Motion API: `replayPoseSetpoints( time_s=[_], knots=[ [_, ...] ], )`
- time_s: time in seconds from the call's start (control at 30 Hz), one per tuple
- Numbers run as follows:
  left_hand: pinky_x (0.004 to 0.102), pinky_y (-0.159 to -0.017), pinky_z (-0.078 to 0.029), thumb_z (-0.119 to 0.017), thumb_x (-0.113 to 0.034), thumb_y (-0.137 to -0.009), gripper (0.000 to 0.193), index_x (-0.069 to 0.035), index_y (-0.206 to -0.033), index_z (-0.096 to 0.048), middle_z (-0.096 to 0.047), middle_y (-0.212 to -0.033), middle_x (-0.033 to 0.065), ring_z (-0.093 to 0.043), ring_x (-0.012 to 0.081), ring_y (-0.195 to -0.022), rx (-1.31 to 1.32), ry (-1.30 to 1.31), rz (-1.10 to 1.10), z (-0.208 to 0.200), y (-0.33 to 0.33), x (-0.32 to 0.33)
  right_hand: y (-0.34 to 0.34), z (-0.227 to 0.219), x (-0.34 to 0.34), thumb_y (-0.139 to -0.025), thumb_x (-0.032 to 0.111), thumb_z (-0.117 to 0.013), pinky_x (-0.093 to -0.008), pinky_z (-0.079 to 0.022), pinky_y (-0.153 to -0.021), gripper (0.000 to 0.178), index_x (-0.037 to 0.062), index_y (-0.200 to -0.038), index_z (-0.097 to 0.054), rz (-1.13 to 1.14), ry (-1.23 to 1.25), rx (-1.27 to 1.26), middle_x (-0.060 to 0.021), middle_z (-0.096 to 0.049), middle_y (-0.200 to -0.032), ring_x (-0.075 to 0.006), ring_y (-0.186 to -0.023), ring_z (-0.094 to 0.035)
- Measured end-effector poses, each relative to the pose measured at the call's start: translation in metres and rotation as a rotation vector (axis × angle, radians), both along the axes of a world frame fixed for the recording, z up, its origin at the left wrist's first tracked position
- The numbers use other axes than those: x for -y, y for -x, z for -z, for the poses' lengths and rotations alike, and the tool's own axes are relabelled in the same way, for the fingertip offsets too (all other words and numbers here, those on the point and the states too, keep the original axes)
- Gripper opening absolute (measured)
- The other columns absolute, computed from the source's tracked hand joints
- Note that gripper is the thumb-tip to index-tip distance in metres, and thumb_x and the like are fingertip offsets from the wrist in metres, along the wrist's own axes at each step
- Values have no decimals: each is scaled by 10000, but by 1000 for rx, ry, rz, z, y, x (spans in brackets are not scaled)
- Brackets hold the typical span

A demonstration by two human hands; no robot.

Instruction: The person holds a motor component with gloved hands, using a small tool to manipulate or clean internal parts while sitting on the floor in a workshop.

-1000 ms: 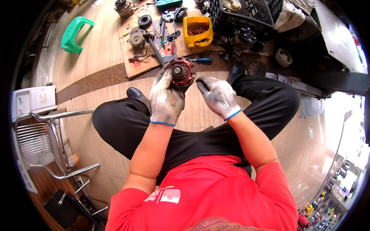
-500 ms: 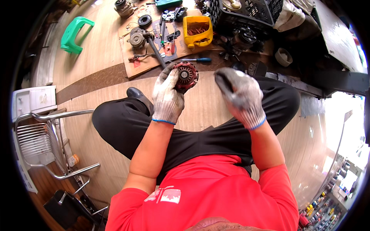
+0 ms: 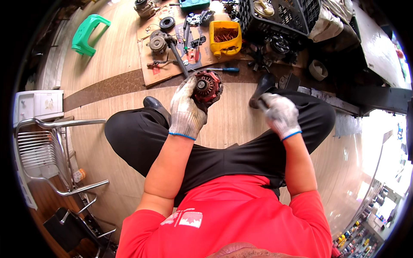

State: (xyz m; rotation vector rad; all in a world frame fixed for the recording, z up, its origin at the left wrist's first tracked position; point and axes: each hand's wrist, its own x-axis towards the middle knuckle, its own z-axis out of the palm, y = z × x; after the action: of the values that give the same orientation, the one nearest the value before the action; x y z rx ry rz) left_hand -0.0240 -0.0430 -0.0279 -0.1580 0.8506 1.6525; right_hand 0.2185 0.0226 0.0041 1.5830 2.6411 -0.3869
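Observation:
My left hand point(image 3: 187, 112), in a white knit work glove with a blue cuff, is closed around a motor rotor point(image 3: 208, 87). The rotor is round and dark red, with a slotted ring and a metal shaft end facing up. It is held above the floor between my bent knees. My right hand point(image 3: 282, 115), gloved the same way, hovers over my right shin, apart from the rotor. Motion blurs its fingers, so I cannot tell whether they hold anything.
Ahead lies a cardboard sheet point(image 3: 148, 73) with a greasy motor housing point(image 3: 158, 44), a black ring point(image 3: 167, 23) and tools. A blue-handled screwdriver point(image 3: 230, 69) lies nearby. Beyond are a cut yellow container point(image 3: 226, 49) of copper-coloured scraps, a black crate point(image 3: 275, 26) and a green stool point(image 3: 88, 36).
My right hand has moved right and nearer my body, away from the rotor. The rotor has tilted slightly in my left hand, which stays nearly in place.

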Motion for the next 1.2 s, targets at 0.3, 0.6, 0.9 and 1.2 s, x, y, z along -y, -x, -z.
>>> replayPoseSetpoints(
  time_s=[0.3, 0.6, 0.9, 1.2],
  knots=[
    [467, -872, -623, -528, -115, -1007, 294, 54, -1244, -569, -665, -1189, 212, -701, 333, -1033, -147, 34, 21, -14, -4, 1, -28, -55, -22, -922, 243, -670, -414, -535, -755, 190, 82, -1010, -721, 172, -336, -288, -157, -719, -956, -358, -887, -688],
    [450, -840, -634, -539, -113, -1010, 281, 54, -1233, -570, -668, -1174, 209, -707, 327, -1017, -198, 28, 27, -7, -4, 0, -31, -84, 5, -876, 91, -715, -332, -545, -775, 152, 34, -1016, -729, 178, -263, -500, -167, -720, -945, -316, -855, -714],
    [413, -832, -634, -550, -99, -1015, 234, 16, -1215, -592, -689, -1119, 174, -711, 281, -994, -279, 62, 34, -7, -6, -2, -53, -106, 39, -837, -19, -715, -289, -540, -751, 147, -2, -983, -713, 123, -54, -516, -148, -723, -900, -242, -800, -713],
    [311, -820, -598, -640, -113, -979, 251, 20, -1191, -618, -697, -1068, 116, -699, 184, -928, -331, -5, 149, -7, -4, -7, -102, -119, 77, -829, -48, -695, -286, -525, -688, 115, -22, -937, -725, 306, 262, -551, -135, -722, -835, -206, -738, -697]
  ],
)
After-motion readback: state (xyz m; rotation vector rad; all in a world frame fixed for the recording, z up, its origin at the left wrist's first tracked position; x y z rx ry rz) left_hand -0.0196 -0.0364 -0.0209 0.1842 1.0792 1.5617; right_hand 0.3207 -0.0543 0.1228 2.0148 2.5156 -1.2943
